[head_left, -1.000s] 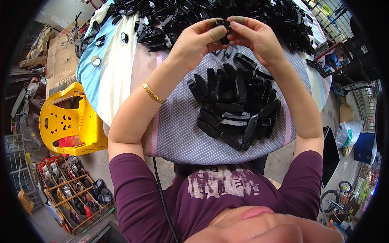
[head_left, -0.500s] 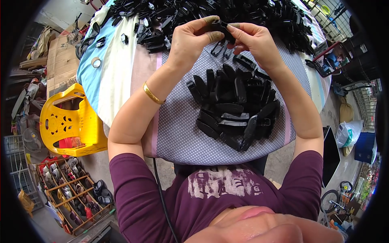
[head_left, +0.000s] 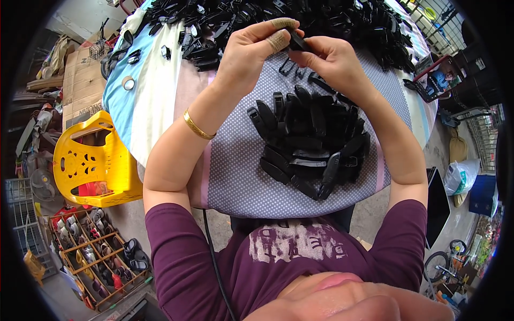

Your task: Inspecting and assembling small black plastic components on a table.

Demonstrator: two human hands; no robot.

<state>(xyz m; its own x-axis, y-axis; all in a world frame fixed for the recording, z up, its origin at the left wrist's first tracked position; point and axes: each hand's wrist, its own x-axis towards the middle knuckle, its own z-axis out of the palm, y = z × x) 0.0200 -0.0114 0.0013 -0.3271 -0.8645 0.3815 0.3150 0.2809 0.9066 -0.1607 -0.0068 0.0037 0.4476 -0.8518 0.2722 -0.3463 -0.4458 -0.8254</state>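
Observation:
Over the far middle of the table, both my hands hold one small black plastic clip-like piece (head_left: 300, 41), partly covered by the fingers. My left hand (head_left: 245, 58) pinches its left end, with tan tape wrapped around the thumb and a finger. The right hand (head_left: 338, 63) grips the other end between thumb and curled fingers. Just below lie thin dark looped parts (head_left: 289, 67) on the cloth. Nearer to me sits a small pile of similar black pieces (head_left: 317, 120), some with glossy or clear faces. A large heap of black parts (head_left: 230, 18) spreads behind the hands.
A dotted grey cloth (head_left: 235, 176) with striped borders covers the table. A tape roll (head_left: 128, 83) lies at its left, beside a yellow plastic chair (head_left: 123, 171). At the right edge stands a phone-like screen (head_left: 440, 80). A shoe rack (head_left: 91, 251) is lower left.
The piece has turned in my hands and now slants down to the right. My right fingers have curled in around it, and my left wrist has shifted slightly.

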